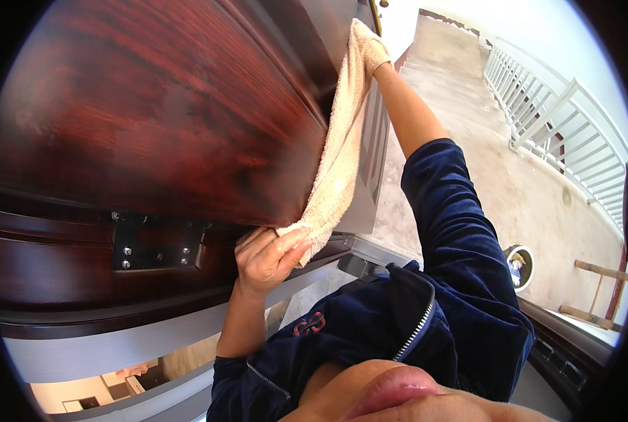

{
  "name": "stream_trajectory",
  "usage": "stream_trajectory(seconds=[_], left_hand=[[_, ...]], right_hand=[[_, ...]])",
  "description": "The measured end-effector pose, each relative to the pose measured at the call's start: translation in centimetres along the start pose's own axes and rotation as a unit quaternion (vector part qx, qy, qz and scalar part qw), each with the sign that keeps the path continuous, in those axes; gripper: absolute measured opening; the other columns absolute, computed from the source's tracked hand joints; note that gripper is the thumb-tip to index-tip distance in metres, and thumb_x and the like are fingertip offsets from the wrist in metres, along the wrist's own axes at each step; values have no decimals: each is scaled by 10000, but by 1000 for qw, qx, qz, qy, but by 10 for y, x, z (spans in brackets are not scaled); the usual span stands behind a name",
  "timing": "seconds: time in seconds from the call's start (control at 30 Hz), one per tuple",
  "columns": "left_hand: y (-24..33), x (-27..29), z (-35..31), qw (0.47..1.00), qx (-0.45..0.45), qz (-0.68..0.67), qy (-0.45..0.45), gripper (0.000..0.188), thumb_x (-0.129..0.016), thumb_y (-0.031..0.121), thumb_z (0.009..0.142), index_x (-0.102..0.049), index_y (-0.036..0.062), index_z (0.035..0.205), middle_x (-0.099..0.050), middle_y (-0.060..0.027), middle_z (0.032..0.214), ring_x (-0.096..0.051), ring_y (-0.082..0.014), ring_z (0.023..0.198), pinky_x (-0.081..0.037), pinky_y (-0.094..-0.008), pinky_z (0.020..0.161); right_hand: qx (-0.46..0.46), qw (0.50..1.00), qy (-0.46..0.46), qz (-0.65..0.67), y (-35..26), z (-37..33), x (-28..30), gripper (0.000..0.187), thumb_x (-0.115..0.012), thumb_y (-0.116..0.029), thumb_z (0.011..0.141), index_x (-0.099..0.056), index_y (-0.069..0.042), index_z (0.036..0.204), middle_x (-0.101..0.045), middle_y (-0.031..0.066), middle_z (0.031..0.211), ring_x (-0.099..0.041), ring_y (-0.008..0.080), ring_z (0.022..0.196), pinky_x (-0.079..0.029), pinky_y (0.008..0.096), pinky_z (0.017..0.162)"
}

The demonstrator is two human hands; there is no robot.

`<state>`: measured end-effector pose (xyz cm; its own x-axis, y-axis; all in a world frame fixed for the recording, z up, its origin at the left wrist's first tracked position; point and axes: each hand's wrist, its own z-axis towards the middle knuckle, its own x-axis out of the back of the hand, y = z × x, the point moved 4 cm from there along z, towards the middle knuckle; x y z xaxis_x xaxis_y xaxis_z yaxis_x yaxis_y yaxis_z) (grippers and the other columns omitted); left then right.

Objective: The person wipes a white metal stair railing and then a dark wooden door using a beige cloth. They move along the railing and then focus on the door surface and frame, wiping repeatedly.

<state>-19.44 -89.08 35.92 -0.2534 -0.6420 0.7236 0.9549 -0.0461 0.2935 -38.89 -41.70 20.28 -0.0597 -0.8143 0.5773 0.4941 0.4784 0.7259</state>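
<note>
A cream terry towel (334,165) stretches along the edge of a dark red-brown wooden door (166,119). My left hand (263,261) is closed on the towel's lower end, its knuckles close against the door's edge. Farther up, with the arm reaching out, my right hand (372,55) is wrapped in the towel's other end. Cloth hides most of the right fingers, but the towel is bunched round them and drawn along the door between both hands.
A black metal plate (158,243) with screws is set in the door's edge. To the right lie a pale staircase (447,77), a white railing (560,119), a round white bin (519,267) with contents and a wooden frame (595,295).
</note>
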Motion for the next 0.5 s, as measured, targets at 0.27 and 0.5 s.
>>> stream_trajectory(seconds=[0.27,0.5], left_hand=[[0,-1,-3,1000,-4,-4,13,305,-874,15,699,-736,22,971,-753,-122,855,-707,-240,672,-552,-316,610],[1,-2,-19,998,3,-46,41,307,-818,48,810,-723,19,1100,-742,-160,967,-733,-326,831,-592,-388,736]], right_hand=[[-156,911,59,376,0,-13,-1,433,-538,-430,938,-637,-147,1251,-557,77,1319,-486,244,1230,-342,388,1070],[-152,874,78,455,-32,-137,99,343,-561,-365,922,-648,-113,1138,-593,102,1160,-538,256,1080,-401,403,963]])
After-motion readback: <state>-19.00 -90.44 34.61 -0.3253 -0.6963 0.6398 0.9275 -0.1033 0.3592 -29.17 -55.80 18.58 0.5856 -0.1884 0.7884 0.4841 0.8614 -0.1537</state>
